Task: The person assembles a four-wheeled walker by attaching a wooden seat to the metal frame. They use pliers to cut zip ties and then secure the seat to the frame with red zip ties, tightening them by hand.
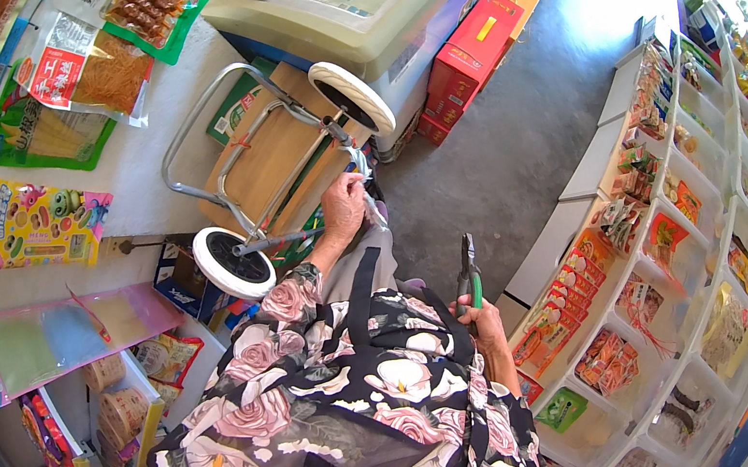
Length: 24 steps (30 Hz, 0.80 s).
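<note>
A two-wheeled cart frame [287, 239] of grey metal tubing lies tipped in front of me. One white-tyred wheel [234, 263] is near my left side, and the other wheel [373, 102] is farther off to the right. My left hand [345, 207] is closed at the frame, between the wheels and close to the far wheel's axle end. Its fingers pinch near some whitish material, but what they hold is not clear. Lower right, my right hand [484, 322] grips pliers [471, 275] with green handles, jaws pointing up and away from the cart.
Beyond the cart stands a chest freezer [399, 19], with red boxes [473, 56] beside it on the grey floor [444, 183]. Clear bins [645, 367] of packaged snacks line the right. Snack packets [44, 222] hang at left above shelves [138, 408].
</note>
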Tool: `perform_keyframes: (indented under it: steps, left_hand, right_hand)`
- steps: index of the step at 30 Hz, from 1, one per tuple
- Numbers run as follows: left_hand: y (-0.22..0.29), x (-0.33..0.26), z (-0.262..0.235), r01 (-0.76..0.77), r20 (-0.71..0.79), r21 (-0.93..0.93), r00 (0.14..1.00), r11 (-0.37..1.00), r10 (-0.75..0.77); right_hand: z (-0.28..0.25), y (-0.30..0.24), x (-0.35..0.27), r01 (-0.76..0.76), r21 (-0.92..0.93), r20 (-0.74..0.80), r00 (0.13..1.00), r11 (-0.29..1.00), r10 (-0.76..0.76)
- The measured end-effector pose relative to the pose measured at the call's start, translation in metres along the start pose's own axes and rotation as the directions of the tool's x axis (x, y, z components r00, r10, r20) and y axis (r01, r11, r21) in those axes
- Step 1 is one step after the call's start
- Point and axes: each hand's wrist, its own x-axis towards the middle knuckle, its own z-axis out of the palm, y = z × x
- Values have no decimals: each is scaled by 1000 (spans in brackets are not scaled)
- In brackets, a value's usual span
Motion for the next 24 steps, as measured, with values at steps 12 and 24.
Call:
perform_keyframes:
  steps: [12,24]
  left_hand:
    - [43,-15,8,-397,884,345,442,851,-152]
    - [-163,-88,-59,-286,695,413,712,865,-96]
  right_hand:
    - [11,-6,-4,91,-152,-2,996,984,-92]
    - [25,-46,-36,195,160,278,932,968,-234]
